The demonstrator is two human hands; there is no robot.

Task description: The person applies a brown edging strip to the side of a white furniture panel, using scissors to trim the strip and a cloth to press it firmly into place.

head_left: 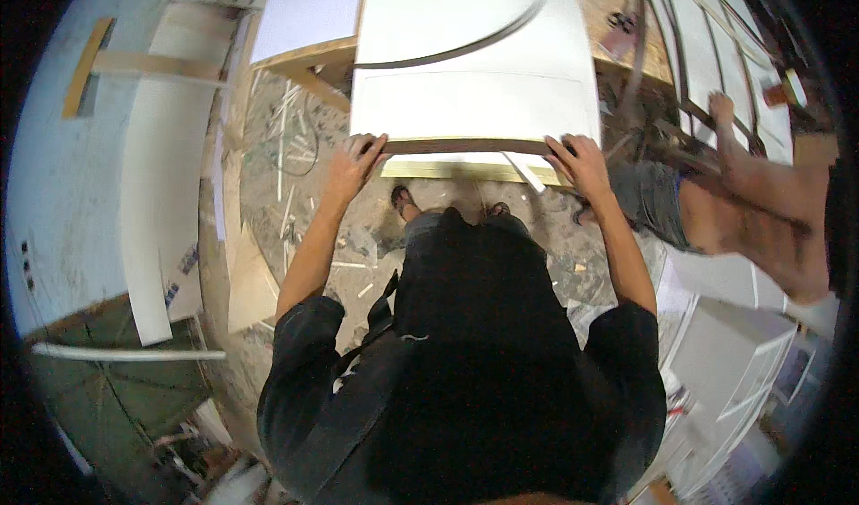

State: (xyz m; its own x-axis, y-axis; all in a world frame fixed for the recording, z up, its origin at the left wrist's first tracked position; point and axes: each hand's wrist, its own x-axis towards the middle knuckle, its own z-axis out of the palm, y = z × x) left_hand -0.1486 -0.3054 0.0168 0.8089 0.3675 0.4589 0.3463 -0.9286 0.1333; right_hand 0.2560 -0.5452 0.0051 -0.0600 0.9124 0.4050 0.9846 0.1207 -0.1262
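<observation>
A thin dark brown strip runs straight across the front edge of a large white board. My left hand is closed on the strip's left end, at the board's corner. Over at the right corner, my right hand has its fingers bent around the other end. Below the brown strip shows a pale yellowish edge, perhaps of another board. A short white strip slants down near my right hand. Farther back, a dark curved strip lies across the white board.
At the right, another person reaches a hand toward long dark strips on a white panel. Scraps litter the floor. Long pale boards stand at the left. A white cabinet-like piece is behind me on the right.
</observation>
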